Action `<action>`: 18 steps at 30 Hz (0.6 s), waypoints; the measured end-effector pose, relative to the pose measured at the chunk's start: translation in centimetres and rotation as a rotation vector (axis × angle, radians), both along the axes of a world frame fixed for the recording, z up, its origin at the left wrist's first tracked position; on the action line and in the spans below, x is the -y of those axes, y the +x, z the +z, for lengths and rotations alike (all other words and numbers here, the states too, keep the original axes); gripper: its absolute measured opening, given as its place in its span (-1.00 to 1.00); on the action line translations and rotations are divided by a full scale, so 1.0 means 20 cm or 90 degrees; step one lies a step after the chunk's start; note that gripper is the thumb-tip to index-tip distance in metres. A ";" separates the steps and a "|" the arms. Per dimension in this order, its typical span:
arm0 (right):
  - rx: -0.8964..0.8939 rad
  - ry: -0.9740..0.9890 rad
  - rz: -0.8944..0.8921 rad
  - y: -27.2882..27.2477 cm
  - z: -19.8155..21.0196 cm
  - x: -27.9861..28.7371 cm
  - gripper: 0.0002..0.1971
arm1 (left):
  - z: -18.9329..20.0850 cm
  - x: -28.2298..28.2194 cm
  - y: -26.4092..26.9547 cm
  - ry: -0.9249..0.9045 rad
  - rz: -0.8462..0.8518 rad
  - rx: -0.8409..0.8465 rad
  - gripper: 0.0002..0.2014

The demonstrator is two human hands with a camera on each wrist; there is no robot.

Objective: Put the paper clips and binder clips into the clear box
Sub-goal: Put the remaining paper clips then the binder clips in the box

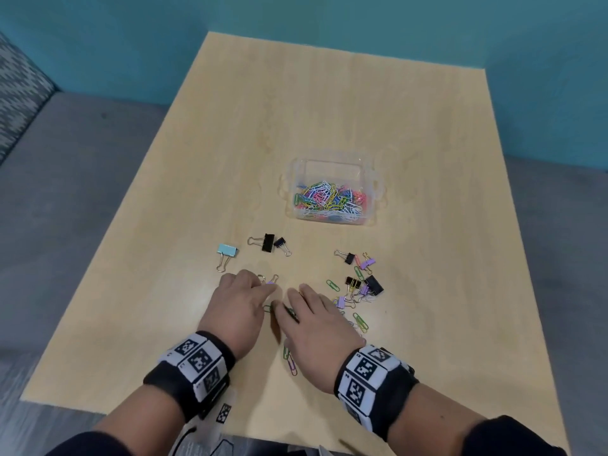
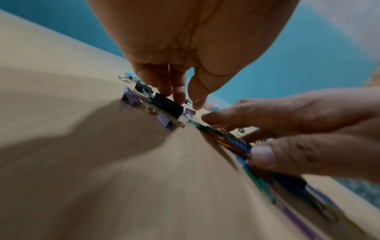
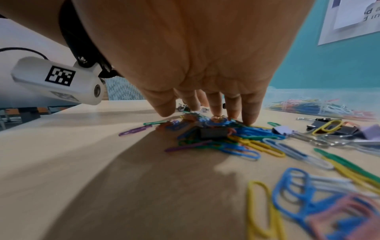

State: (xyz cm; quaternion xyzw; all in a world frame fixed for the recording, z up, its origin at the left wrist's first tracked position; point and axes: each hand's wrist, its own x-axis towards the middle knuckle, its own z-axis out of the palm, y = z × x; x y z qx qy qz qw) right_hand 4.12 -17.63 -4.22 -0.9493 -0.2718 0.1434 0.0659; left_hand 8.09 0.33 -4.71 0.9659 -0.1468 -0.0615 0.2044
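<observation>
Two hands' straight fingers (image 3: 249, 113) atop paper clips (image 3: 236, 146), pale wooden table (image 1: 296, 126), teal walls (image 1: 427, 28).

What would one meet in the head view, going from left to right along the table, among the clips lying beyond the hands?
Light blue binder clip → large black binder clip → small dark binder clip → small lilac binder clip.

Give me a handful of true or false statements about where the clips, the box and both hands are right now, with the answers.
1. The clear box already holds coloured paper clips. True.
2. The light blue binder clip lies inside the box. False: it lies on the table, left of the box.
3. Both hands are down at the table. True: the left hand and right hand are side by side over loose clips.
4. The box stands nearer the person than the hands. False: it stands farther away.
5. No binder clips remain on the table. False: several do.
</observation>
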 end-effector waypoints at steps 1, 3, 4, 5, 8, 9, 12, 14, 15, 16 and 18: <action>0.001 0.001 -0.016 0.00 0.00 -0.02 -0.34 | 0.00 -0.01 0.02 -0.020 0.020 -0.010 -0.58; 0.005 -0.010 -0.039 0.01 0.01 -0.05 -0.36 | 0.01 -0.02 0.05 -0.039 0.036 -0.010 -0.58; 0.006 -0.022 -0.046 0.01 0.02 -0.07 -0.36 | 0.01 -0.02 0.07 -0.035 0.032 -0.009 -0.58; 0.005 -0.032 -0.054 0.02 0.02 -0.08 -0.35 | 0.02 -0.02 0.08 -0.024 0.024 -0.011 -0.57; 0.000 -0.053 -0.056 0.02 0.01 -0.09 -0.37 | 0.03 -0.02 0.11 0.025 -0.009 -0.019 -0.57; -0.004 -0.058 -0.048 0.02 0.01 -0.09 -0.37 | 0.04 -0.02 0.12 0.039 -0.019 -0.020 -0.57; -0.013 -0.055 -0.022 0.00 0.00 -0.05 -0.38 | 0.04 -0.01 0.13 0.051 -0.036 -0.014 -0.54; -0.008 -0.045 -0.027 0.01 0.00 -0.05 -0.37 | 0.04 -0.02 0.13 0.053 -0.045 -0.015 -0.51; -0.001 -0.041 -0.038 0.02 0.01 -0.06 -0.36 | 0.05 -0.02 0.12 0.058 -0.049 -0.017 -0.51; 0.010 -0.041 -0.051 0.04 0.01 -0.07 -0.35 | 0.05 -0.02 0.12 0.063 -0.049 -0.021 -0.51; 0.023 -0.053 -0.063 0.07 0.01 -0.11 -0.38 | 0.06 -0.02 0.12 0.072 -0.040 -0.027 -0.52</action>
